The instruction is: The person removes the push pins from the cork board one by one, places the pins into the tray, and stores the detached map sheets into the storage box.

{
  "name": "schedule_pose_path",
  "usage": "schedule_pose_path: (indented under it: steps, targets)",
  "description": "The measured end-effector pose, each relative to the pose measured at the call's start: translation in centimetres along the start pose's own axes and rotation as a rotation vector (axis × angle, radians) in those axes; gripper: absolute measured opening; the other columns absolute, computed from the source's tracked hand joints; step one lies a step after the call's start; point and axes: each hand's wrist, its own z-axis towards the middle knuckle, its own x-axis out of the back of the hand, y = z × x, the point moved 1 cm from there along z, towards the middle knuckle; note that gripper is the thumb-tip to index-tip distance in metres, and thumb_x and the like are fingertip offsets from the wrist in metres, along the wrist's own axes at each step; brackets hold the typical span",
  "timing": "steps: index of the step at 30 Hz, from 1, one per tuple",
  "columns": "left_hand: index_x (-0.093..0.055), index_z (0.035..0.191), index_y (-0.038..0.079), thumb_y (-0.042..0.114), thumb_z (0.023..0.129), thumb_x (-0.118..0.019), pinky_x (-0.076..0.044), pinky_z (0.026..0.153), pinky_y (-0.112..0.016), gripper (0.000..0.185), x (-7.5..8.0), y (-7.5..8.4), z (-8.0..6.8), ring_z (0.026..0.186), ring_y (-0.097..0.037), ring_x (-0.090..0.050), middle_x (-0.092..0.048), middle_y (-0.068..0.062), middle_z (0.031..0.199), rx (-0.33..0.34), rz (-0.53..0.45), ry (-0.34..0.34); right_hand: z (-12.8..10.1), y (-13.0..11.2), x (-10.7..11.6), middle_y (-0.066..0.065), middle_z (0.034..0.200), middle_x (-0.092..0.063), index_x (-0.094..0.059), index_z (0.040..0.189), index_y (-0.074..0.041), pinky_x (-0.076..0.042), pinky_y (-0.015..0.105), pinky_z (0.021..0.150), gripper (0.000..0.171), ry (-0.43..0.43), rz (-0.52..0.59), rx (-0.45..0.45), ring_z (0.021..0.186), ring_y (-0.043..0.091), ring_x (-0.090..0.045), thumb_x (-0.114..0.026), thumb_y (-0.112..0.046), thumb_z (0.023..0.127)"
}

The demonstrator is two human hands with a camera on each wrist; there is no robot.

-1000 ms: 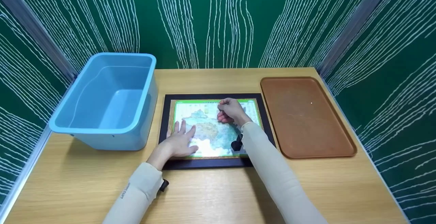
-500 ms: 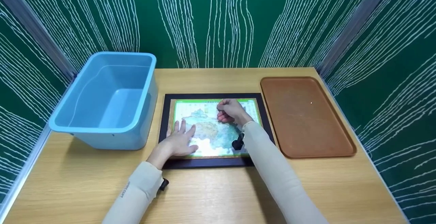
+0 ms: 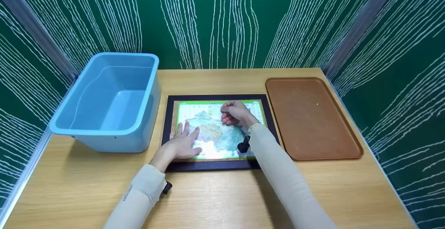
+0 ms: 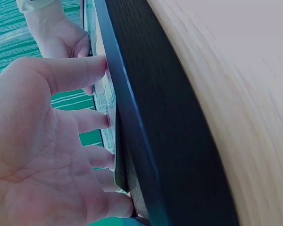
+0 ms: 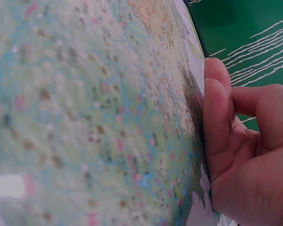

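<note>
A blue bin (image 3: 118, 142) is standing upright on a wood-grain surface (image 3: 215, 201), between nine and ten o'clock from the black frame (image 3: 215, 166), with its mouth facing up. A left sleeve (image 3: 139, 190), bearing dark lettering, is reaching in from seven o'clock, a small black device (image 3: 167, 188) showing at the cuff. The left hand (image 3: 182, 147) is lying at eight o'clock on a green-bordered map (image 3: 213, 135), its fingers spread well apart and its fingertips touching the sheet, as the left wrist view is showing. The map is lying flat inside the frame at mid-surface, a brown strip of backing (image 3: 176, 110) showing at its edge and a bright glare whitening its seven o'clock side. The right hand (image 3: 237, 112) is bending over the map at one o'clock from its middle, thumb and fingertips drawn together; whether they are pinching anything small cannot be told. The right sleeve (image 3: 278, 166) is coming in from five o'clock, a second black device (image 3: 243, 145) hanging beneath its cuff. Just beside the frame, near three o'clock, a brown tray (image 3: 313, 121) is lying flat. Green walls (image 3: 274, 23) with wavering white lines are rising at twelve o'clock and along both sides.
</note>
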Motion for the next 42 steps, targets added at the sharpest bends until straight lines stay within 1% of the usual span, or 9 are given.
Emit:
schedule_pose_path:
  steps: [3,7,12,15,17,21,27,36,42]
  targets:
    - [-0.018,0.164,0.013,0.046,0.102,-0.054,0.003,0.116,-0.067,0.079,0.0,-0.1,0.0,0.15,-0.047,0.014,0.008,-0.028,0.165,-0.002,-0.006,-0.004,-0.1,0.0,0.0,0.006,0.073,-0.067,-0.061,0.115,-0.001,-0.054,0.023,0.05,0.018,-0.007,0.004,0.01,0.052,0.011,-0.063,-0.06,-0.015,0.103]
    - [-0.016,0.164,0.014,0.047,0.102,-0.053,0.004,0.117,-0.066,0.079,0.1,-0.1,0.1,0.15,-0.046,0.015,0.009,-0.027,0.165,0.001,0.002,-0.008,-0.3,-0.1,0.2,0.008,0.078,-0.069,-0.062,0.117,-0.001,-0.055,0.024,0.052,0.021,-0.007,0.004,0.027,0.055,0.012,-0.065,-0.06,-0.017,0.103]
    - [-0.015,0.164,0.013,0.048,0.102,-0.053,0.004,0.116,-0.067,0.08,0.4,0.0,0.2,0.15,-0.046,0.016,0.011,-0.026,0.165,0.0,0.012,-0.009,-0.6,-0.2,0.7,0.012,0.095,-0.071,-0.061,0.119,-0.003,-0.058,0.027,0.058,0.023,-0.014,0.023,0.037,0.064,0.016,-0.069,-0.061,-0.019,0.103]
    - [-0.015,0.164,0.014,0.049,0.102,-0.052,0.004,0.116,-0.067,0.081,0.5,0.1,0.1,0.15,-0.046,0.016,0.011,-0.026,0.165,0.004,0.016,-0.01,-0.8,-0.3,1.0,0.015,0.108,-0.069,-0.06,0.119,-0.004,-0.059,0.029,0.062,0.023,-0.022,0.033,0.037,0.072,0.021,-0.072,-0.061,-0.02,0.103]
    - [-0.015,0.164,0.014,0.05,0.101,-0.052,0.004,0.117,-0.066,0.082,0.5,0.1,0.1,0.149,-0.046,0.016,0.011,-0.026,0.165,0.006,0.016,-0.012,-0.9,-0.3,1.2,0.017,0.112,-0.068,-0.061,0.118,-0.003,-0.06,0.031,0.063,0.022,-0.027,0.035,0.039,0.075,0.023,-0.073,-0.062,-0.02,0.103]
    - [-0.015,0.164,0.014,0.05,0.101,-0.053,0.004,0.117,-0.066,0.082,0.4,0.2,0.1,0.149,-0.046,0.017,0.011,-0.026,0.165,0.002,0.005,-0.014,-1.2,-0.2,1.7,0.019,0.112,-0.069,-0.063,0.114,-0.001,-0.06,0.032,0.063,0.022,-0.025,0.019,0.048,0.074,0.024,-0.073,-0.064,-0.018,0.101]
    - [-0.016,0.164,0.013,0.048,0.101,-0.054,0.005,0.116,-0.067,0.081,0.3,0.1,0.2,0.149,-0.047,0.016,0.011,-0.027,0.165,-0.003,-0.006,-0.009,-2.0,-0.5,2.6,0.018,0.108,-0.069,-0.063,0.118,0.003,-0.058,0.028,0.061,0.027,-0.019,-0.022,0.064,0.067,0.018,-0.069,-0.066,-0.017,0.099]
    - [-0.015,0.164,0.014,0.049,0.101,-0.054,0.004,0.116,-0.067,0.082,0.3,0.3,0.1,0.15,-0.045,0.017,0.011,-0.026,0.165,0.005,-0.018,-0.014,-3.8,-1.2,5.5,0.03,0.119,-0.063,-0.063,0.111,0.001,-0.058,0.029,0.061,0.02,-0.034,0.011,0.142,0.065,0.018,-0.067,-0.066,-0.014,0.098]
    - [-0.016,0.164,0.014,0.049,0.101,-0.054,0.005,0.116,-0.067,0.081,0.1,0.2,-0.1,0.149,-0.046,0.016,0.01,-0.027,0.165,0.006,-0.004,-0.012,-5.4,-1.1,8.6,0.03,0.121,-0.059,-0.056,0.124,0.009,-0.058,0.028,0.062,0.035,-0.002,0.037,0.157,0.066,0.018,-0.065,-0.065,-0.014,0.1]
